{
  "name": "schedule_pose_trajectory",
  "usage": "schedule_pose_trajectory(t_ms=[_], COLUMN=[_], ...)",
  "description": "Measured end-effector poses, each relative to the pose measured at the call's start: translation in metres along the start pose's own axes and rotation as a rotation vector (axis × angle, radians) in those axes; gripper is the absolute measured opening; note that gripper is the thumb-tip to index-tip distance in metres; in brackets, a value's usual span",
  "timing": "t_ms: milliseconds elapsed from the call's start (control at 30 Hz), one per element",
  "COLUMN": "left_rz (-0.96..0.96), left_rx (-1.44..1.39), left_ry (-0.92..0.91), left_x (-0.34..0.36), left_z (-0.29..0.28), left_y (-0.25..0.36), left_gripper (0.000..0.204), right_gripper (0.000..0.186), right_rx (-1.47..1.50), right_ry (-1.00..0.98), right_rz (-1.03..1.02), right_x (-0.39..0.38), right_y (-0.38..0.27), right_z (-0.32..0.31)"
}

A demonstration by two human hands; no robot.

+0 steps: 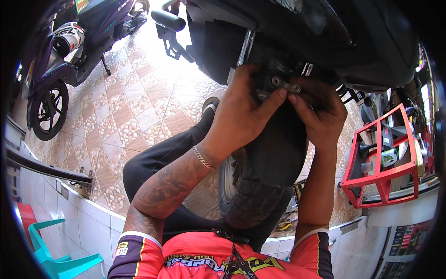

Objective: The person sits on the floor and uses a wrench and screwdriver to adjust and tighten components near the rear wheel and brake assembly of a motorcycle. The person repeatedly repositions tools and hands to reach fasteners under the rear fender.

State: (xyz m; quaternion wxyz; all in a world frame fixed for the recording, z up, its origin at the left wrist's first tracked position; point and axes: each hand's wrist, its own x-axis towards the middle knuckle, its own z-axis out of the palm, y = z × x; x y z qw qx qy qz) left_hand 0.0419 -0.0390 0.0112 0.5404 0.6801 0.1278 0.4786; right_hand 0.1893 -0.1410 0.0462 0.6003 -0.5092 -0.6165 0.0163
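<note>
A small metal bracket with two round holes (pixel 286 86) sits against a black block-shaped part (pixel 278 67) under the front of a dark scooter (pixel 297 28). My left hand (pixel 239 111) is closed round the left side, its thumb tip pressed on the bracket's lower edge. From the right, my right hand (pixel 323 114) pinches the bracket's other end, thumb close to the left one. The fingers behind the parts are mostly hidden. Chrome fork tubes (pixel 246 46) show beside the hands. Below them are the black front fender (pixel 278 153) and the tyre (pixel 251 204), between my legs.
Another scooter (pixel 88 42) with a helmet (pixel 69 37) stands at the far left. A red metal rack (pixel 385 162) holding bottles and tools is on the right. Hand tools (pixel 284 225) lie near the wheel. A teal plastic stool (pixel 65 260) is at lower left, by a tiled ledge (pixel 79 218).
</note>
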Motion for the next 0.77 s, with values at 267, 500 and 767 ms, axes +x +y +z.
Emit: schedule_pose_trajectory(t_ms=[267,500,767], left_rz=[-0.025,0.024,-0.095], left_rx=[-0.168,-0.113,-0.023], left_ry=[-0.006,0.058,0.084], left_x=[0.001,0.005,0.009], left_z=[0.001,-0.002,-0.015], left_y=[0.002,0.001,0.001], left_gripper=[0.063,0.073,0.080], right_gripper=[0.030,0.028,0.032], right_rx=[0.046,0.134,0.124], right_ry=[-0.001,-0.024,-0.105], right_rz=[0.069,0.201,0.115], right_x=[0.014,0.035,0.050], right_y=[-0.003,0.009,0.025], right_z=[0.002,0.012,0.021])
